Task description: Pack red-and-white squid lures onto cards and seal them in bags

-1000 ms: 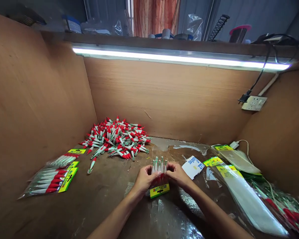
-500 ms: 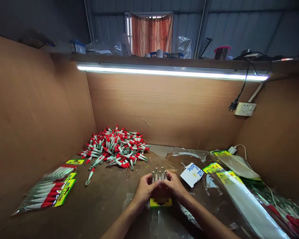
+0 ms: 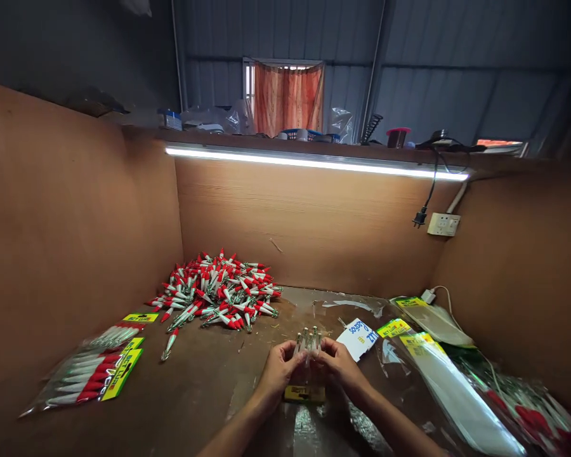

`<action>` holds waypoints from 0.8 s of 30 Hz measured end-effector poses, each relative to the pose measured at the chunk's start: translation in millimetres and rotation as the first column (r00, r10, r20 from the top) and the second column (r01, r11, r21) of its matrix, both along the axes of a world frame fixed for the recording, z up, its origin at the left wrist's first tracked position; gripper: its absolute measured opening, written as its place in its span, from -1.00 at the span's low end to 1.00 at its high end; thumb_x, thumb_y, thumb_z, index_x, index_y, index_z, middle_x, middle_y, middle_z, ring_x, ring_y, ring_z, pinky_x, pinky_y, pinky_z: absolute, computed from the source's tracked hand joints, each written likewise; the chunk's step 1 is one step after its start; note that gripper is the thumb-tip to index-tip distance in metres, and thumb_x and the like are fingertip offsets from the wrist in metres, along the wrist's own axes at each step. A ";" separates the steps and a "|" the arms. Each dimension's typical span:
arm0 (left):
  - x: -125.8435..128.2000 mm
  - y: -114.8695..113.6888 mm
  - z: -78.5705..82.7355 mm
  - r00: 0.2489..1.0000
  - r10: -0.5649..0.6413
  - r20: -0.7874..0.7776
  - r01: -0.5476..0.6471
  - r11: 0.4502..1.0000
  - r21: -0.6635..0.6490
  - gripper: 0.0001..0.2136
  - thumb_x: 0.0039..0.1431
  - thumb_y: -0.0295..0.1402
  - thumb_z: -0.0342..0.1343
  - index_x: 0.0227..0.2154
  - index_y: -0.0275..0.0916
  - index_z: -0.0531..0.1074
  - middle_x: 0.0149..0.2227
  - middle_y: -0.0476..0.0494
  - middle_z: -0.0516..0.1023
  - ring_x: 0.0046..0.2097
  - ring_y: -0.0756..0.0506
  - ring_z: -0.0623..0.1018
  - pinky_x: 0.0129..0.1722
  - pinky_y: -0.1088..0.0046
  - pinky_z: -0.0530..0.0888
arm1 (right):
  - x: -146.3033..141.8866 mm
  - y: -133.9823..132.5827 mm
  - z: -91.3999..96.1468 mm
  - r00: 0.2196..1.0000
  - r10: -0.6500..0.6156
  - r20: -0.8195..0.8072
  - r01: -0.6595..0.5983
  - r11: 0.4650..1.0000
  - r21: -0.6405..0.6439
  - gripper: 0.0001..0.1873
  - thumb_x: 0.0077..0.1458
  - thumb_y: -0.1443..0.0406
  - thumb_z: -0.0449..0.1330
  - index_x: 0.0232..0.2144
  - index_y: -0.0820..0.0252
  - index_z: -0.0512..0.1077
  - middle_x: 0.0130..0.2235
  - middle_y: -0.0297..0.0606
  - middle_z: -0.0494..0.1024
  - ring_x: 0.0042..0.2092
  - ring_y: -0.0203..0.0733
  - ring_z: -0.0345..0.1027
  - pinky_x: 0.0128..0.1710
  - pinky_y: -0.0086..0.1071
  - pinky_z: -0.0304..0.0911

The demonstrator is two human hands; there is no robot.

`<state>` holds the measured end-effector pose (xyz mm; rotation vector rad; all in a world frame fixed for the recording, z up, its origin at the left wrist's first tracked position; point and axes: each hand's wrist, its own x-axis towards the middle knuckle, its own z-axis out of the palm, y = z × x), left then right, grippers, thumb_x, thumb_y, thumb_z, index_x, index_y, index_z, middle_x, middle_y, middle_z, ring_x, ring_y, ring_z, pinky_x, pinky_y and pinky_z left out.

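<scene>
Both hands close around a small bunch of fishing lures [image 3: 309, 341], held upright with the spiky hook ends at the top. My left hand [image 3: 282, 367] grips the bunch from the left, its thumb across the front. From the right, my right hand [image 3: 337, 363] pinches the same lures, the two thumbs nearly meeting. Just below the hands shows a yellow and black header card [image 3: 304, 393], printed upside down from here. Whether the lures are inside the bag of that card cannot be made out. The lower ends of the lures are hidden by the fingers.
A heap of red and white lures [image 3: 219, 289] lies at the back left. Packed lure bags [image 3: 83, 374] are at the left. A white card [image 3: 358, 339], flat bags with yellow headers [image 3: 450, 381] and more lures [image 3: 528, 406] lie right. A plug [image 3: 419, 218] hangs by the socket [image 3: 443, 224].
The camera view has tilted up and shifted slightly. Both hands stay on the bunch of lures, which now looks a little more tightly gathered.
</scene>
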<state>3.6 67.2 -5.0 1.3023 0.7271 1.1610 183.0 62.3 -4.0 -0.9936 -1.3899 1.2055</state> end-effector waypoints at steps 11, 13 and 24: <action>10.7 -12.6 -4.1 0.989 -0.147 0.005 0.146 0.986 0.084 -0.54 -0.16 -0.15 0.46 -0.25 -0.31 0.49 -0.30 -0.15 0.60 -0.29 -0.11 0.56 -0.23 0.43 0.46 | 10.6 -43.8 1.1 0.999 -0.038 0.031 0.032 0.986 0.161 -0.62 -0.01 0.03 0.33 -0.31 0.20 0.43 -0.34 -0.29 0.51 -0.30 -0.15 0.36 -0.27 -0.36 0.26; 9.6 -10.9 -4.6 0.986 -0.163 -0.018 0.164 0.983 0.088 -0.47 -0.27 -0.20 0.51 -0.22 -0.30 0.48 -0.26 -0.17 0.60 -0.24 -0.13 0.57 -0.20 0.42 0.47 | 13.7 -44.4 0.3 0.995 -0.027 0.094 0.009 0.982 0.188 -0.57 -0.03 0.04 0.35 -0.20 0.19 0.46 -0.25 -0.24 0.54 -0.22 -0.11 0.40 -0.20 -0.33 0.28; 6.8 -1.5 -11.2 0.986 -0.102 -0.132 0.118 0.986 0.117 -0.61 -0.04 -0.08 0.37 -0.34 -0.34 0.53 -0.38 -0.15 0.62 -0.35 -0.10 0.57 -0.30 0.45 0.45 | 21.3 -35.2 -8.3 0.972 -0.123 0.202 0.076 0.972 0.223 -0.64 0.08 0.04 0.24 -0.41 0.26 0.53 -0.39 -0.27 0.56 -0.32 -0.17 0.40 -0.27 -0.39 0.27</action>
